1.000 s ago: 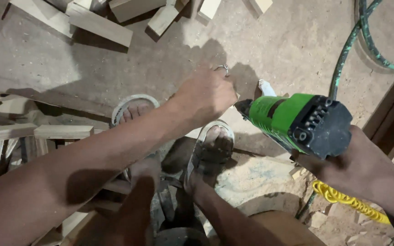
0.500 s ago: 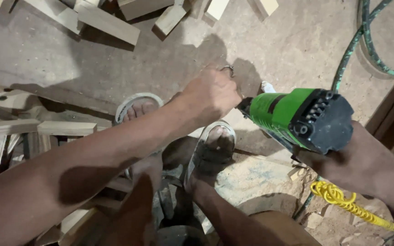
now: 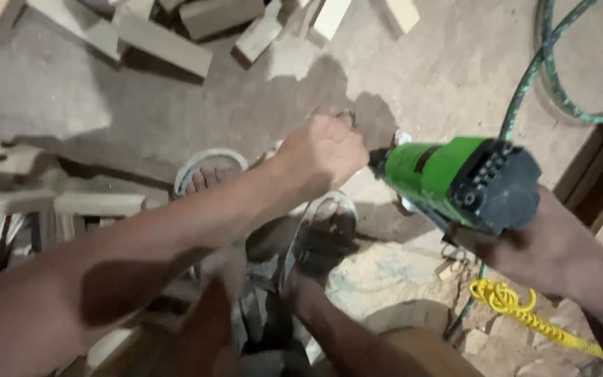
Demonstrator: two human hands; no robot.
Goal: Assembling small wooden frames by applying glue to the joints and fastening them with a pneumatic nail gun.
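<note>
The right hand (image 3: 525,244) grips a green power tool (image 3: 455,181) from beneath, its nose pointing left toward the left hand (image 3: 322,150), which is clenched right at the tool's front end; what it pinches there is hidden. Below them are two sandalled feet (image 3: 319,234) on a dusty floor (image 3: 455,63), with wood offcuts (image 3: 162,42) along the top, a green hose (image 3: 546,77) at right and a yellow cord (image 3: 518,311) by the right forearm.

A bright green plastic power tool with a dark grey ribbed rear cap (image 3: 458,183) is held roughly level above a dusty concrete floor, its dark nose pointing left. Its working end is hidden behind a closed fist.
</note>
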